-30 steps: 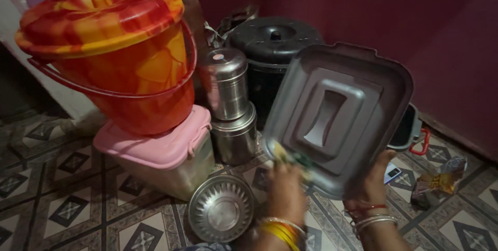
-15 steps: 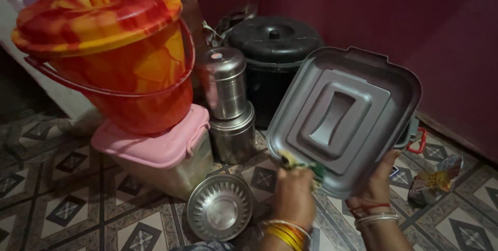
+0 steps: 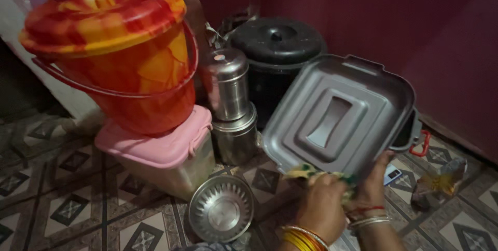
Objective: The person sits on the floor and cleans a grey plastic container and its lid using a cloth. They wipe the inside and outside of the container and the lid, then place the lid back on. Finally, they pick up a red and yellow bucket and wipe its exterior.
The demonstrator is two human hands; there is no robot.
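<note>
A grey square plastic lid (image 3: 337, 116) with a recessed handle is held tilted, its underside toward me. My right hand (image 3: 374, 186), with silver bangles and a red thread at the wrist, grips its lower edge from below. My left hand (image 3: 321, 207), wearing yellow bangles, presses a yellow-green cloth (image 3: 306, 170) against that same edge, just left of my right hand.
An orange-red lidded bucket (image 3: 124, 59) sits on a pink-lidded box (image 3: 161, 152) at the left. Two stacked steel canisters (image 3: 228, 90) and a black lidded pot (image 3: 277, 43) stand behind. A round steel lid (image 3: 221, 208) lies on the patterned floor. A crumpled wrapper (image 3: 441, 181) lies at the right.
My left hand with the cloth has slid right along the lid's lower edge, closer to my right hand. The lid has tipped slightly flatter.
</note>
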